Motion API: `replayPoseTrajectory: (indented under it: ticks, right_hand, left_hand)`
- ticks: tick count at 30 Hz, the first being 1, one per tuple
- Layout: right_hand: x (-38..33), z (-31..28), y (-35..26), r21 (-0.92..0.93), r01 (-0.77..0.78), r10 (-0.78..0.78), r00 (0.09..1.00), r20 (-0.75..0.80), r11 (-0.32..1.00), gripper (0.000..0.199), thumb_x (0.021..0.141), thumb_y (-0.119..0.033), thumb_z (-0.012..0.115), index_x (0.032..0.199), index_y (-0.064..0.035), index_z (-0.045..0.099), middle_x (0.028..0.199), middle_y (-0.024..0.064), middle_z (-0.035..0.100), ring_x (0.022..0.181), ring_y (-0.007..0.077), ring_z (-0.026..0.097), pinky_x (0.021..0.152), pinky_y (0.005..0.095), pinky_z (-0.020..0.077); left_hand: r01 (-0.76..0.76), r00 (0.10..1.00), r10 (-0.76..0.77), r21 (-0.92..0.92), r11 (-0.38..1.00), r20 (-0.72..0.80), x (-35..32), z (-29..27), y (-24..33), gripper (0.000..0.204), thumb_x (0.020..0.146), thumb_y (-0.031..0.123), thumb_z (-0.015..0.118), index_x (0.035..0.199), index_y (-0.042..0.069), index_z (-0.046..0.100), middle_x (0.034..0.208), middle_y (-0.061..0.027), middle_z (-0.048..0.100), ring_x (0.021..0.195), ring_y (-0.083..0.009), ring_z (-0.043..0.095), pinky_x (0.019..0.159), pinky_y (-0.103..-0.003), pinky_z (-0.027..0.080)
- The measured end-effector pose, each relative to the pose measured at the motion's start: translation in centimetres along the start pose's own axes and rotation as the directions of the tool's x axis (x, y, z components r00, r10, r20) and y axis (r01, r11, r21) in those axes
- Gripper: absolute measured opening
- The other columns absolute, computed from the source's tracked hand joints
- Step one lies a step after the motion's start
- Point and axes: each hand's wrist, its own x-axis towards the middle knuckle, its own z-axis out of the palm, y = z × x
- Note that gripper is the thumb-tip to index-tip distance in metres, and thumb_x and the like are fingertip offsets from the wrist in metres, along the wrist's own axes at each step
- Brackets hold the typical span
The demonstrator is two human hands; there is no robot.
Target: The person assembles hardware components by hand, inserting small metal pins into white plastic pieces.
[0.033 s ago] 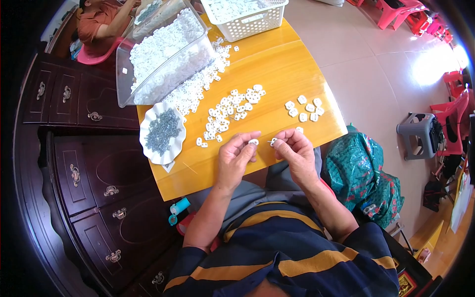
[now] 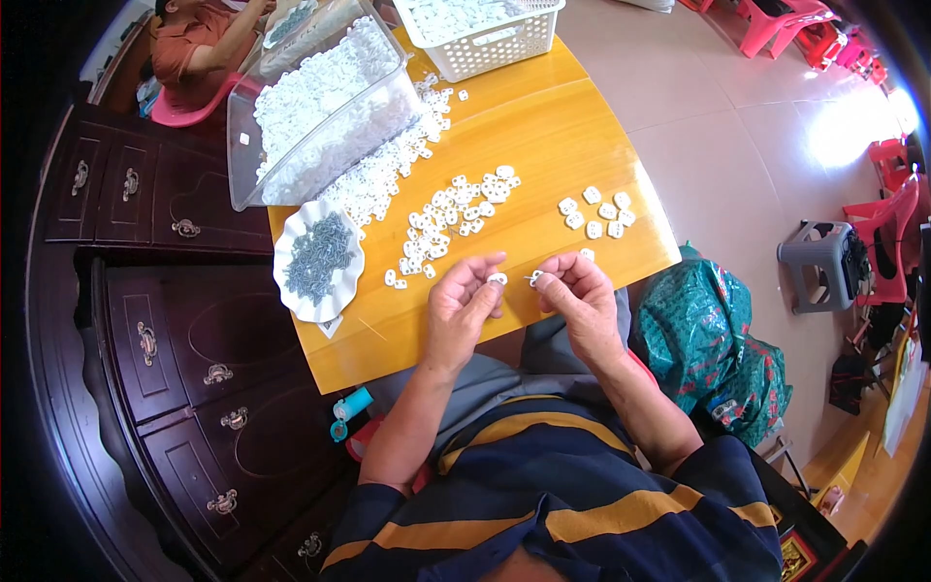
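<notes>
My left hand [image 2: 460, 308] pinches a small white plastic piece [image 2: 497, 278] between thumb and fingers, above the table's near edge. A short gap to the right, my right hand [image 2: 588, 308] grips another small white piece [image 2: 534, 278], with what looks like a thin metal pin pointing left from it. The two pieces are apart. A scattered pile of white two-holed pieces [image 2: 446, 213] lies beyond my left hand. Past my right hand is a smaller, looser group of white pieces [image 2: 607, 210].
On the wooden table [image 2: 543, 126] stand a scalloped white dish [image 2: 284, 260] of small grey metal pins, a clear bin [image 2: 238, 160] heaped with white pieces, and a white perforated basket [image 2: 504, 53]. Dark drawers [image 2: 184, 320] flank the left. Green bags [image 2: 693, 320] sit right. Another person [image 2: 194, 48] sits at far left.
The tip of my left index finger has lifted slightly. Both hands and the pieces they hold otherwise stay in the same place.
</notes>
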Motion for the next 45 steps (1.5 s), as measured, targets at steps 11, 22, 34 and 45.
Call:
replayPoseTrajectory:
  ticks: [11, 22, 34, 45]
  right_hand:
    - [0.0, -0.3, 0.2, -0.033, -0.008, 0.008, 1.000, 0.020, 0.999, 0.009, 0.100, -0.007, 0.069, 0.108, -0.0045, 0.066, 0.091, -0.0018, 0.067, 0.078, 0.0054, 0.061, 0.071, 0.0218, 0.0506]
    - [-0.1, 0.1, 0.1, 0.002, 0.004, -0.004, 1.000, -0.001, 1.000, 0.006, 0.100, -0.006, 0.069, 0.105, -0.0025, 0.065, 0.088, -0.0036, 0.065, 0.074, 0.0018, 0.056, 0.067, 0.0194, 0.0472]
    - [-0.3, 0.1, 1.1, 0.085, 0.014, -0.010, 0.999, -0.042, 0.996, 0.011, 0.101, -0.010, 0.069, 0.111, -0.0060, 0.065, 0.094, -0.0006, 0.069, 0.080, 0.0069, 0.065, 0.073, 0.0211, 0.0520]
    - [-0.3, 0.1, 0.8, 0.049, -0.026, 0.026, 1.000, -0.002, 0.998, 0.008, 0.100, -0.007, 0.069, 0.106, -0.0042, 0.066, 0.092, 0.0000, 0.069, 0.078, 0.0072, 0.064, 0.072, 0.0223, 0.0514]
  left_hand:
    - [-0.066, 0.998, 0.065, 0.039, 0.997, 0.019, 0.0, -0.5, -0.1, 0.015, 0.099, 0.004, 0.068, 0.113, 0.003, 0.063, 0.093, -0.0001, 0.065, 0.073, -0.0048, 0.059, 0.067, -0.021, 0.051]
    - [-0.030, 1.000, 0.030, -0.077, 0.997, 0.001, -0.7, 1.0, -0.8, 0.011, 0.100, 0.002, 0.067, 0.110, 0.002, 0.063, 0.094, -0.0014, 0.069, 0.077, -0.0047, 0.063, 0.073, -0.020, 0.054]
    - [-0.199, 0.980, 0.201, 0.128, 0.972, -0.003, -1.1, 2.6, -1.7, 0.012, 0.098, -0.003, 0.067, 0.107, 0.001, 0.059, 0.093, -0.0024, 0.066, 0.079, -0.0051, 0.063, 0.070, -0.020, 0.053]
    - [-0.103, 0.991, 0.101, -0.008, 0.995, -0.082, -0.6, 1.2, -0.6, 0.029, 0.101, 0.002, 0.057, 0.131, 0.001, 0.055, 0.098, -0.0015, 0.060, 0.079, -0.0049, 0.056, 0.070, -0.021, 0.050]
